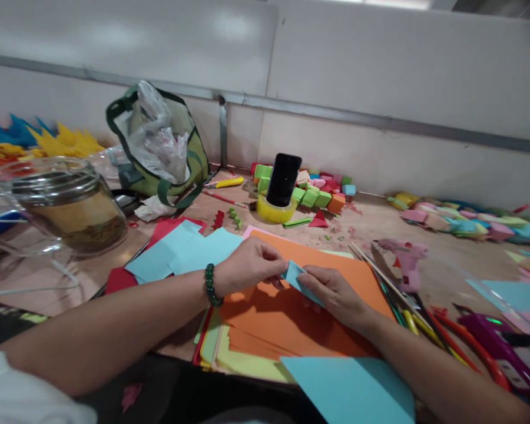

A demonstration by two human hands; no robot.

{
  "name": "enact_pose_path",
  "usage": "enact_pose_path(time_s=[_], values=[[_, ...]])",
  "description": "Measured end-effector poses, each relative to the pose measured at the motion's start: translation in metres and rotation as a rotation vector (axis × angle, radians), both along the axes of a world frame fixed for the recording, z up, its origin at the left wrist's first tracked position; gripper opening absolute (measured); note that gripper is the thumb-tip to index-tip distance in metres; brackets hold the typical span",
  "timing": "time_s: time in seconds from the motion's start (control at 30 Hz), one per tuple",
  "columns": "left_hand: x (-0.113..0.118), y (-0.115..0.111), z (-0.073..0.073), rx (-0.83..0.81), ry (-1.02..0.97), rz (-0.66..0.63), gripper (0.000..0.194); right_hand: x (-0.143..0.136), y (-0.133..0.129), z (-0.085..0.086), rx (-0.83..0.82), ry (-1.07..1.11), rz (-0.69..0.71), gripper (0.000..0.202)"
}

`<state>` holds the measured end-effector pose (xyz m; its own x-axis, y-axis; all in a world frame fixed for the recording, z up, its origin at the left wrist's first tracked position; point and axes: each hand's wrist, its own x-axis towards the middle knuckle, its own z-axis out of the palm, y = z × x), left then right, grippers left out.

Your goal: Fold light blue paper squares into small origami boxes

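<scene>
Between my two hands is a small folded piece of light blue paper (297, 274), held above a stack of orange paper (287, 327). My left hand (252, 263), with a green bead bracelet on the wrist, pinches the piece's left end between thumb and fingertips. On the other end, my right hand (331, 291) is closed with the thumb on top; its fingertips are partly hidden below. Larger light blue sheets (176, 250) lie left of my left hand, over red paper. Another blue sheet (357, 386) overhangs the near edge below my right forearm.
A glass jar (82, 206) of brownish liquid and a green bag (194, 159) stand at left. A phone (284, 179) leans upright on a yellow tape roll (276, 211), before folded paper chains. A pink glue gun (408, 259), red-handled pliers (468, 341) and a purple device (503, 347) lie right.
</scene>
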<state>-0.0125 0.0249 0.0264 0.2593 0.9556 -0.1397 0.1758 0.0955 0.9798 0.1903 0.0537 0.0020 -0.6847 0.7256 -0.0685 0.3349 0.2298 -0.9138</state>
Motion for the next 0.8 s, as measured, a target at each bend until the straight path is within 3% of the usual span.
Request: enact_pose_path(time_s=[0.37,0.8], values=[[-0.0019,0.0003,0.0003,0.104,0.037,-0.036,0.013,-0.0001,-0.0025,0.0026,0.006,-0.009,0.051,0.044],[0.0027,-0.0047,0.0025,0.119,0.047,0.020,0.011,-0.0002,-0.0023,0.0018,0.008,0.011,0.095,0.039]])
